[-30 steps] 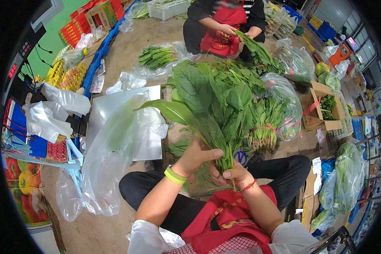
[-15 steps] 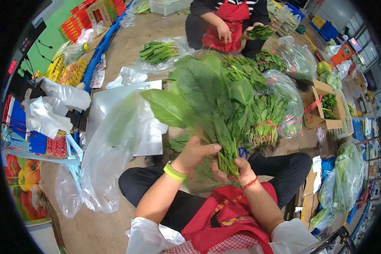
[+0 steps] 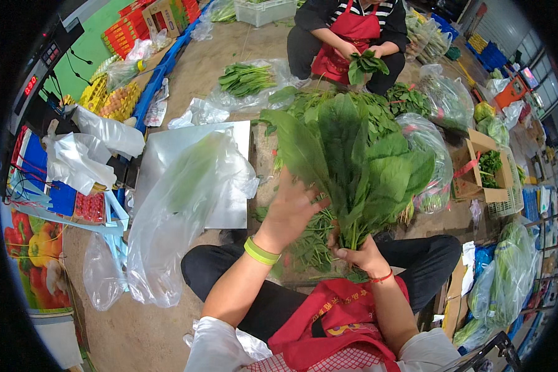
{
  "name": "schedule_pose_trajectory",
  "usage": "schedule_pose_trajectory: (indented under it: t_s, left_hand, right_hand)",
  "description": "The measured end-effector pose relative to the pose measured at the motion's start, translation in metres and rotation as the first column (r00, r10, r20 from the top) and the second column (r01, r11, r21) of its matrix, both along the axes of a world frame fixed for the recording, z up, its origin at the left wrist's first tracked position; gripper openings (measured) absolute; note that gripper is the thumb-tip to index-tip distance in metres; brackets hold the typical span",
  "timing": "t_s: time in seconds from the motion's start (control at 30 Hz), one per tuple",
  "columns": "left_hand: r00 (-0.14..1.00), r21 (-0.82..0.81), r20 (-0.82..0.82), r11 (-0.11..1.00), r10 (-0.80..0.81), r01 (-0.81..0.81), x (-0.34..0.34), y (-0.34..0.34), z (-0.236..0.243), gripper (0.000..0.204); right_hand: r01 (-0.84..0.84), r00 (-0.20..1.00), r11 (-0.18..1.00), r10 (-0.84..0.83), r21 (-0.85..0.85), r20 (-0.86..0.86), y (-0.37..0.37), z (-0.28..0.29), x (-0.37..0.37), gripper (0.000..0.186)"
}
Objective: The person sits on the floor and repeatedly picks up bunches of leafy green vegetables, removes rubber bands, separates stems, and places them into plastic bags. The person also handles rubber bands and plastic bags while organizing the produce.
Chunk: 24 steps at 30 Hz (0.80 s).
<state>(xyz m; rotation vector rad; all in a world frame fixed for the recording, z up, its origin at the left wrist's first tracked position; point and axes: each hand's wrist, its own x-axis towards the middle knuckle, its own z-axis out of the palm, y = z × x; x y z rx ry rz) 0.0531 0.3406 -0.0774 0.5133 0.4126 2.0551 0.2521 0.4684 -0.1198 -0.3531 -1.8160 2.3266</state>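
A bunch of broad-leaved greens (image 3: 353, 167) stands upright before me, its dark leaves fanned out at the top. My right hand (image 3: 361, 253) is closed round the stems at the bottom of the bunch. Just left of it, my left hand (image 3: 291, 208) is raised with its fingers apart, slightly blurred and holding nothing; its fingertips are close to the leaves. Loose greens (image 3: 313, 245) lie on the floor below, between my legs. Behind the bunch spreads a pile of leafy greens (image 3: 304, 105), partly hidden by it.
A metal sheet (image 3: 229, 201) with a long plastic bag (image 3: 173, 229) over it lies to the left. Opposite sits a person in a red apron (image 3: 356, 31), both hands on greens. Bagged vegetables (image 3: 443, 93), a cardboard box (image 3: 468, 183) and a bagged bundle (image 3: 505, 273) stand right.
My left hand has moved off the bunch to the left and its fingers have spread. My right hand keeps the stems. The person opposite has brought both hands together on their greens.
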Motion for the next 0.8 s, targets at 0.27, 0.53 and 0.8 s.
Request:
schedule_pose_trajectory:
  t_s: [0.27, 0.53, 0.8]
  left_hand:
    - [0.992, 0.105, 0.127, 0.994, -0.018, 0.004, 0.001, 0.004, -0.003, 0.103]
    - [0.958, 0.237, 0.247, 0.967, -0.149, 0.089, -0.004, 0.004, 0.029, 0.110]
    - [0.996, 0.284, 0.076, 0.958, -0.045, 0.022, -0.017, 0.001, 0.029, 0.120]
  right_hand:
    - [0.171, 0.974, 0.888, -0.217, 0.426, 0.062, -0.018, -0.030, 0.007, 0.053]
    - [0.304, 0.937, 0.644, -0.335, 0.702, -0.099, -0.040, -0.025, 0.004, 0.067]
    - [0.393, 0.900, 0.506, -0.383, 0.768, -0.208, -0.044, -0.029, 0.004, 0.065]
